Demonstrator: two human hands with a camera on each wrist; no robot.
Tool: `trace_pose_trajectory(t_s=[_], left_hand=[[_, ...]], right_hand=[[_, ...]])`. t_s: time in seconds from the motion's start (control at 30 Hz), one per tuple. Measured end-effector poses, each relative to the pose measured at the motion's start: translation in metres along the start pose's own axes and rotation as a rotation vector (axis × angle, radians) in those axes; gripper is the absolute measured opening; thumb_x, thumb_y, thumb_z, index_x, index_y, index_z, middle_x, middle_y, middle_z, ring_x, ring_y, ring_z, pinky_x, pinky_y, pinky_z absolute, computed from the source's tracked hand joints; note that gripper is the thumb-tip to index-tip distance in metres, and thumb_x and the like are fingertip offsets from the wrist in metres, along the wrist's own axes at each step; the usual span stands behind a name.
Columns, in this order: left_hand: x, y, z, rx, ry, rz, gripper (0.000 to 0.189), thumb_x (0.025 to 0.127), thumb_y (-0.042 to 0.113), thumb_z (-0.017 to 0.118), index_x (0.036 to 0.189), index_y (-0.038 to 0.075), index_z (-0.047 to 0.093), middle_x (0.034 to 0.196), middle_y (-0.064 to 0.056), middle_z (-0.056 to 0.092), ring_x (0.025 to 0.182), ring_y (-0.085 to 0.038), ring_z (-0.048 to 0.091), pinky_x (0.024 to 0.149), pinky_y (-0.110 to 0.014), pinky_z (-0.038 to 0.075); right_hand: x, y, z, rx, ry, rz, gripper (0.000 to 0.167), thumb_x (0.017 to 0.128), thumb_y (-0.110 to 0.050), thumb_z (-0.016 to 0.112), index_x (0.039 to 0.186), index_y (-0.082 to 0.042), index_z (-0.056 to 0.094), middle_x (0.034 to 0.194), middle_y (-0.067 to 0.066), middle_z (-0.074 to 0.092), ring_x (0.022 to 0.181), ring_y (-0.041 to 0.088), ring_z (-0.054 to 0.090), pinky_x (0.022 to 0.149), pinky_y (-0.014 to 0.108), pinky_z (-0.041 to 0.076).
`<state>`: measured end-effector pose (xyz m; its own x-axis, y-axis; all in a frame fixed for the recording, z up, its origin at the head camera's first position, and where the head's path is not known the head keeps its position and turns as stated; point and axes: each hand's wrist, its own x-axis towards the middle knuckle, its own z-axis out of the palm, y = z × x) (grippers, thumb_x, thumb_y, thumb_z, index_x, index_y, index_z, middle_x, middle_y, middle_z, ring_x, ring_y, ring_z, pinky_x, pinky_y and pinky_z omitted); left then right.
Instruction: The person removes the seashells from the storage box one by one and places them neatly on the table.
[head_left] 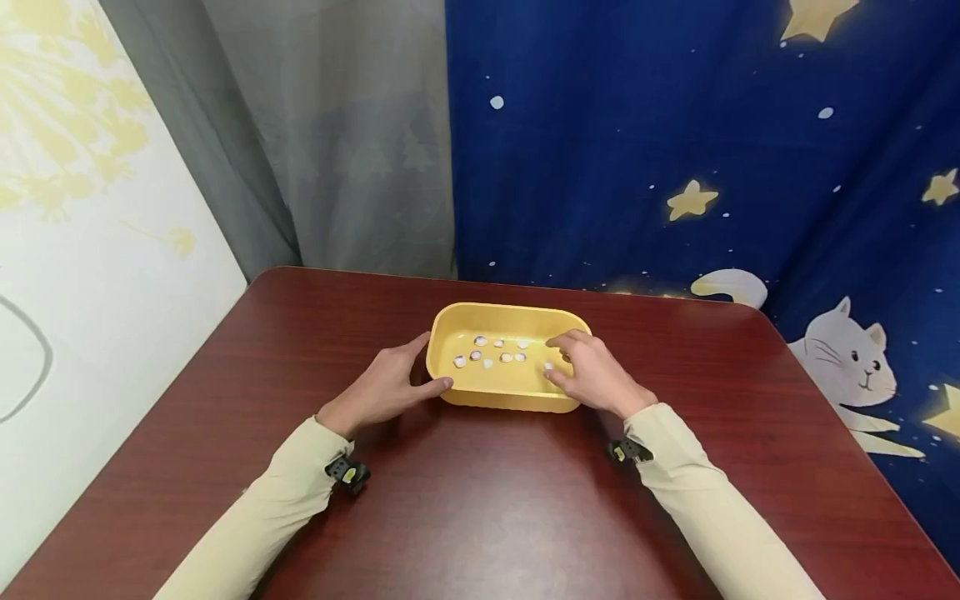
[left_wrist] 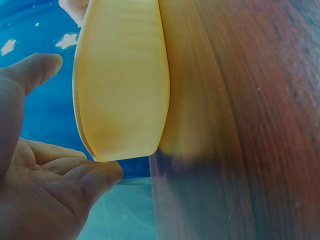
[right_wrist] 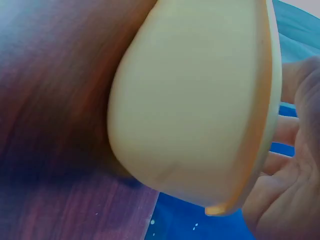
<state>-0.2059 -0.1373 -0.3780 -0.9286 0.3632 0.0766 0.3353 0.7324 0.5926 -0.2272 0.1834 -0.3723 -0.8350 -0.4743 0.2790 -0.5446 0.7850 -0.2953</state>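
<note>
In the head view a yellow plastic basin [head_left: 510, 401] stands on the table with several small whitish pieces [head_left: 476, 356] inside, some with dark or tan patches, like shells or pebbles. My left hand [head_left: 382, 385] is at its left end, thumb over the near left corner and fingers along the end wall. The left wrist view has those fingers [left_wrist: 102, 177] against the basin's end, the thumb raised apart. My right hand [head_left: 600, 375] reaches over the right end. Its thumb tip is right by one whitish piece [head_left: 547, 366], with a gap up to the index finger.
The dark red-brown table [head_left: 480, 492] extends on all sides of the basin. Behind it hang a grey curtain [head_left: 360, 125] and a blue curtain [head_left: 570, 167] with stars and a cat. A white wall [head_left: 90, 275] borders the left side.
</note>
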Motion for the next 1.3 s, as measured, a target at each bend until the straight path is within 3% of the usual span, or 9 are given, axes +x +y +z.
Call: trace_pose_trajectory(t_s=[0.27, 0.43, 0.63, 1.0, 1.3], left_hand=[[0.002, -0.002, 0.001, 0.002, -0.002, -0.001, 0.088, 0.092, 0.047, 0.07, 0.158, 0.005, 0.03, 0.154, -0.016, 0.049, 0.138, -0.029, 0.053, 0.112, -0.05, 0.045], [0.006, -0.004, 0.003, 0.004, -0.005, 0.002, 0.084, 0.095, 0.05, 0.064, 0.158, 0.006, 0.03, 0.158, -0.012, 0.043, 0.142, -0.026, 0.048, 0.114, -0.048, 0.044], [0.008, -0.006, 0.005, 0.015, -0.003, -0.005, 0.086, 0.093, 0.047, 0.069, 0.156, 0.002, 0.032, 0.158, -0.013, 0.043, 0.144, -0.027, 0.046, 0.115, -0.047, 0.043], [0.008, -0.005, 0.004, 0.026, -0.005, -0.002, 0.088, 0.091, 0.048, 0.071, 0.155, 0.0, 0.033, 0.158, -0.014, 0.043, 0.144, -0.027, 0.046, 0.114, -0.047, 0.044], [0.008, -0.005, 0.004, 0.04, -0.012, -0.007, 0.088, 0.09, 0.049, 0.071, 0.154, -0.001, 0.036, 0.156, -0.017, 0.045, 0.143, -0.029, 0.047, 0.113, -0.047, 0.044]], right_hand=[[0.018, 0.004, 0.0, 0.005, -0.113, 0.023, 0.026, 0.08, -0.006, 0.076, 0.104, 0.004, 0.075, 0.099, 0.016, 0.075, 0.083, 0.024, 0.069, 0.075, 0.034, 0.058], [0.025, 0.009, 0.006, -0.048, -0.138, 0.017, 0.009, 0.077, 0.0, 0.07, 0.081, -0.005, 0.077, 0.075, 0.004, 0.07, 0.068, 0.015, 0.055, 0.061, 0.026, 0.045], [0.033, 0.008, 0.011, -0.11, -0.148, 0.006, 0.016, 0.078, -0.001, 0.072, 0.065, -0.01, 0.07, 0.061, -0.003, 0.055, 0.061, 0.014, 0.043, 0.056, 0.024, 0.034], [0.04, 0.011, 0.017, -0.198, -0.17, 0.04, 0.024, 0.074, 0.0, 0.068, 0.056, -0.015, 0.065, 0.061, -0.001, 0.056, 0.063, 0.016, 0.046, 0.056, 0.026, 0.039], [0.043, 0.012, 0.021, -0.245, -0.18, 0.092, 0.022, 0.077, -0.004, 0.069, 0.059, -0.016, 0.067, 0.065, 0.0, 0.061, 0.063, 0.018, 0.05, 0.054, 0.034, 0.044]])
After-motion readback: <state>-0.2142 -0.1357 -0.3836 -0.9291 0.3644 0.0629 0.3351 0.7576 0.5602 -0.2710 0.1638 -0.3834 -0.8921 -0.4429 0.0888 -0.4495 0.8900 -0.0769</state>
